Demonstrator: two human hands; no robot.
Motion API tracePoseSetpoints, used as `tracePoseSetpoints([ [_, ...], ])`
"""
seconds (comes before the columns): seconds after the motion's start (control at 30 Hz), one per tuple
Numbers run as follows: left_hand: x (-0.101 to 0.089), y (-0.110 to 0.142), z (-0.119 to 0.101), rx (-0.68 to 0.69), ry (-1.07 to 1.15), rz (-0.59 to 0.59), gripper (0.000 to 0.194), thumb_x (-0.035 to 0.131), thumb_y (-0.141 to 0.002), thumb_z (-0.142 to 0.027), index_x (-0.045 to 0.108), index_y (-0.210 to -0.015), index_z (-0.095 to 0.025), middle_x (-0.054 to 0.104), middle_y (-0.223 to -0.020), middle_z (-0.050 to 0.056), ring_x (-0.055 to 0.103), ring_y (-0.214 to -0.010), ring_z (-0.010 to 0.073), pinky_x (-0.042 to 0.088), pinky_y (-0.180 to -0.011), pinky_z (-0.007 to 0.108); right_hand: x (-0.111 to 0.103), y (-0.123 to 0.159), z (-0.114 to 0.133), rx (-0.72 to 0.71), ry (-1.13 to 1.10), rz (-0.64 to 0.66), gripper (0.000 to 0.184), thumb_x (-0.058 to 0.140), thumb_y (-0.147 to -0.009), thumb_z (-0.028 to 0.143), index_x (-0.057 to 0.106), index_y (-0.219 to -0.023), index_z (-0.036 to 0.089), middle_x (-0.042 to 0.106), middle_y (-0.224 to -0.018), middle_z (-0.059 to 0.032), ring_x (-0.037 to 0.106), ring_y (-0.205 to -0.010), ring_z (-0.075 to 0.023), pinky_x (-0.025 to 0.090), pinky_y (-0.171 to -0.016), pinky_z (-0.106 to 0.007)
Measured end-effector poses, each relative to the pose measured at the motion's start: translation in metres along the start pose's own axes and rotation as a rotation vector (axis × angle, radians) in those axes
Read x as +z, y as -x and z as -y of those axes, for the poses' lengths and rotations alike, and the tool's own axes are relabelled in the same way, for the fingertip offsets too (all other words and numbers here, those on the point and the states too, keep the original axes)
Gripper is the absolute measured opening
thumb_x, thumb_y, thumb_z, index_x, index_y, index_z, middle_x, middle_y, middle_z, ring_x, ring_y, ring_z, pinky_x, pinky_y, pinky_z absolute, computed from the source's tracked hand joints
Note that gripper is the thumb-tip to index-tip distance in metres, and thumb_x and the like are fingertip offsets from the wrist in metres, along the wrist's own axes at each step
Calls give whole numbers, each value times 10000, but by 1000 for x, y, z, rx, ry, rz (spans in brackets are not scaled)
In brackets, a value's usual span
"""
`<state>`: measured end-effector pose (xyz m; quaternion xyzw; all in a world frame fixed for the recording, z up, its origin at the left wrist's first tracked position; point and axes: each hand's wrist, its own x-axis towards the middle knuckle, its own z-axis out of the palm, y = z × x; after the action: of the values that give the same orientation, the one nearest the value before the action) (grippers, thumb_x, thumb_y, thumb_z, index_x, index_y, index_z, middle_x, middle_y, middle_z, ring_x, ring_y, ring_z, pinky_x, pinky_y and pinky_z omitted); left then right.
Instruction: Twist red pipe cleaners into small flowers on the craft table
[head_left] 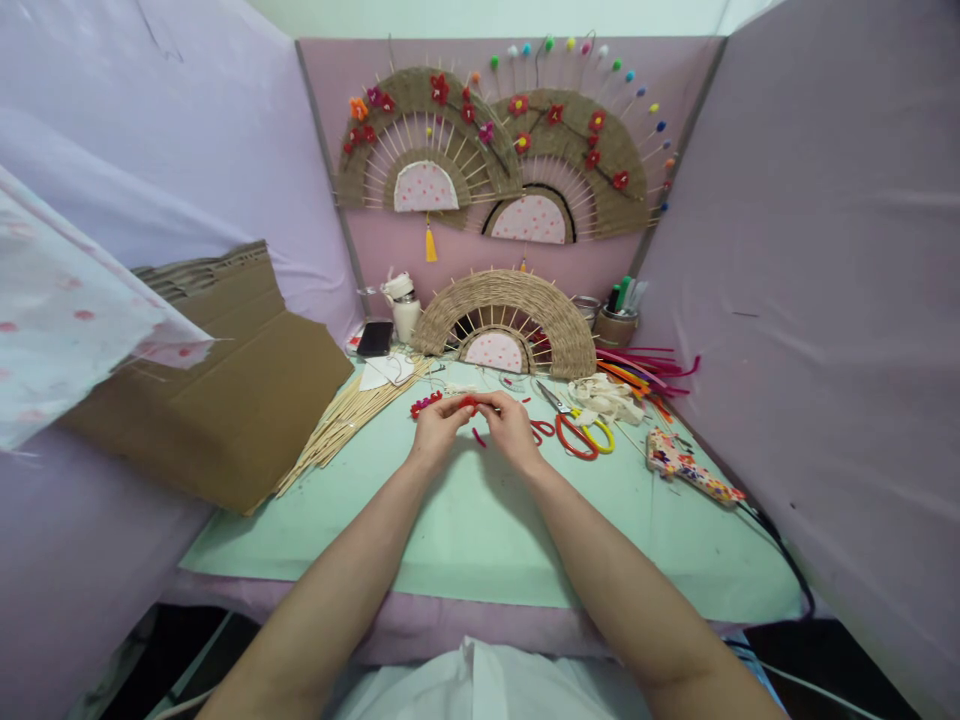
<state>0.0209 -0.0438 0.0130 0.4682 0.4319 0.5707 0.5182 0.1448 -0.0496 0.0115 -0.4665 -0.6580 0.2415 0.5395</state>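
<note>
Over the mint-green mat, my left hand [439, 430] and my right hand [511, 426] meet with fingertips pinched around a small fuzzy red pipe cleaner [469, 402]. Its exact shape is partly hidden by the fingers. Just left of my left hand lies a cluster of bent red and magenta pipe-cleaner pieces [425, 404]. A short loose dark-pink piece [479, 437] rests on the mat between my wrists. Beside my right hand are small red-handled scissors [541, 430], larger orange-handled scissors [576, 438] and a yellow-handled pair [602, 432].
A twine-wrapped fan [510, 290] stands behind the hands; decorated fans [427, 95] hang above. Cardboard [225, 400] leans at left beside thin wooden sticks [337, 415]. On the right lie cream fabric strips [611, 398], pipe cleaners [660, 362] and a patterned glue gun [690, 470] with its cord.
</note>
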Motion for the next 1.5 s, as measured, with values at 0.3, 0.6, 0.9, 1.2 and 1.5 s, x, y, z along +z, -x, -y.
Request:
tracePoseSetpoints([
  [0.3,-3,-4,3,39,-26,-1,336,751,-569,-292,715,-867,-141,714,-894,102,628,-803,189,471,-746,324,-4,-2,-1,-46,75,-34,292,488,-818,178,617,-1079,189,664,-994,-75,586,-916,-179,434,-846,-331],
  [0.6,-2,-2,3,131,-63,11,314,715,-611,-259,708,-902,-143,708,-945,106,634,-876,211,476,-783,335,-2,2,4,-5,61,-61,165,535,-798,240,685,-858,204,705,-894,-52,630,-832,-180,476,-792,-310],
  [0.9,-4,-3,6,174,-86,30,310,697,-627,-215,708,-927,-138,704,-964,106,636,-877,207,482,-793,332,-4,0,2,-79,91,-32,168,531,-812,197,689,-867,199,698,-893,-58,619,-846,-177,462,-804,-303],
  [1.2,-5,-6,11,160,-122,-1,289,695,-612,-191,720,-897,-147,711,-910,91,632,-798,186,481,-772,328,-6,0,0,-205,290,44,179,487,-865,200,663,-896,191,657,-869,-66,553,-849,-191,413,-800,-324],
  [1.5,-5,-7,13,134,-129,-43,258,694,-621,-216,718,-868,-144,713,-869,86,623,-749,170,481,-747,325,-2,1,-4,-254,515,60,199,422,-905,211,617,-914,170,608,-855,-82,507,-856,-218,396,-791,-340],
])
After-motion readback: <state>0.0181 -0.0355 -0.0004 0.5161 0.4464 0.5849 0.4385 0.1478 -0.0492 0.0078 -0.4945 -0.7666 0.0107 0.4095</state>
